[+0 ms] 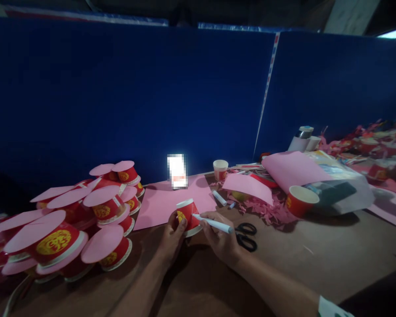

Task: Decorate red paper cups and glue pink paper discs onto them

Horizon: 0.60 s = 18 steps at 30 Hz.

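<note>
Both forearms reach over the table (317, 259), left hand (173, 233) clamped round a light, crushable paper cup (187, 213), best held gently mid-wall, right hand (221, 237) pinching a white marker (214, 224).

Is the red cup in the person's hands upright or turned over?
Turned over: the red cup is tilted with its wide white rim down, near the table, steadied by the left hand while the right hand holds a white marker against it.

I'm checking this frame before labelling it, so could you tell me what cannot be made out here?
- Head view: white pen tip, hidden against the red cup.
- Cup's gold emblem, partly covered by the left hand.
- Pixelated object by the blue wall, blurred out.
- Far right clutter, too small and dim.
- Scissors, partly behind the right hand.
</note>
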### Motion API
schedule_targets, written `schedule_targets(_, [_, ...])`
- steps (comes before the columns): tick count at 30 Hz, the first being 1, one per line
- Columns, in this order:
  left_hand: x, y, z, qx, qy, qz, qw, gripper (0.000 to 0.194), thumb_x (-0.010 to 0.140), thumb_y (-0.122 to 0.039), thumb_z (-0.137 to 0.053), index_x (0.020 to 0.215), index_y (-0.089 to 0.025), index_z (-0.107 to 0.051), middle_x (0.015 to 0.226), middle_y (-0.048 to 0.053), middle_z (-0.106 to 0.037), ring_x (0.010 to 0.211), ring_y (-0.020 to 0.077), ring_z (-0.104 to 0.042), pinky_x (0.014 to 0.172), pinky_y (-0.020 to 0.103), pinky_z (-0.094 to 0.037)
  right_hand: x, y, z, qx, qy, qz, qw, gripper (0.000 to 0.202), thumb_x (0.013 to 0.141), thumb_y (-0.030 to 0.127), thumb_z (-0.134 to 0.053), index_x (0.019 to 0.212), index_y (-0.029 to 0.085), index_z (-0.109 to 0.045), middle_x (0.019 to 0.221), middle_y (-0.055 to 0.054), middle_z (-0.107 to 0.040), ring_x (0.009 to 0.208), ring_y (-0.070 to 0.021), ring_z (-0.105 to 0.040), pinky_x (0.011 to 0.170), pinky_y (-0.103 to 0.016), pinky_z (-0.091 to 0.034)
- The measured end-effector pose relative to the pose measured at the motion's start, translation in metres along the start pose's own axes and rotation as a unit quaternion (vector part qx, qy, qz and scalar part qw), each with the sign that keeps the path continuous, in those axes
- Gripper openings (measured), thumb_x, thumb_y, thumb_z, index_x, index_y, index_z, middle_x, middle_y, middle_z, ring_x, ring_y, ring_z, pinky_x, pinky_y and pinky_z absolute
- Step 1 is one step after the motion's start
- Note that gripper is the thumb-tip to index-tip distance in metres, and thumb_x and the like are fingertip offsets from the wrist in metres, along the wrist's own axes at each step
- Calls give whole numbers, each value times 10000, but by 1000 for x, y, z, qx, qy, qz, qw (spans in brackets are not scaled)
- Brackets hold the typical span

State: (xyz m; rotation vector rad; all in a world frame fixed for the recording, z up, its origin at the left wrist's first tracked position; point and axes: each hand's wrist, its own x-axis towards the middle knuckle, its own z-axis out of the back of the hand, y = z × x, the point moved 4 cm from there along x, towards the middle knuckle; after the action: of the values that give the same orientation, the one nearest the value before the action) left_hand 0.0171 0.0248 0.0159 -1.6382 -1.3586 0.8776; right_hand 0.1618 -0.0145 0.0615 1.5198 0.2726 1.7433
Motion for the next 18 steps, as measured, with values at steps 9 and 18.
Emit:
schedule_targets(9, [2, 1, 3, 16, -15, -17, 1000, 468, 672, -382, -707, 1074, -230, -520, 873, 7, -635, 684, 125, -600, 649, 241, -470, -1, -4, -1, 16, 17, -29, 999, 114, 861, 195, -505, 913, 184, -605, 814, -56, -657, 740, -173, -627, 702, -281, -514])
schedule_targets(18, [4, 4, 7, 31, -17, -37, 999, 519, 677, -326, -703, 1134, -220, -482, 1062, 67, -625, 935, 195, -605, 827, 314, -464, -2, -7, -1, 42, 6, -40, 998, 120, 863, 195, -500, 927, 194, -601, 833, -48, -653, 745, -168, -618, 689, -278, -509])
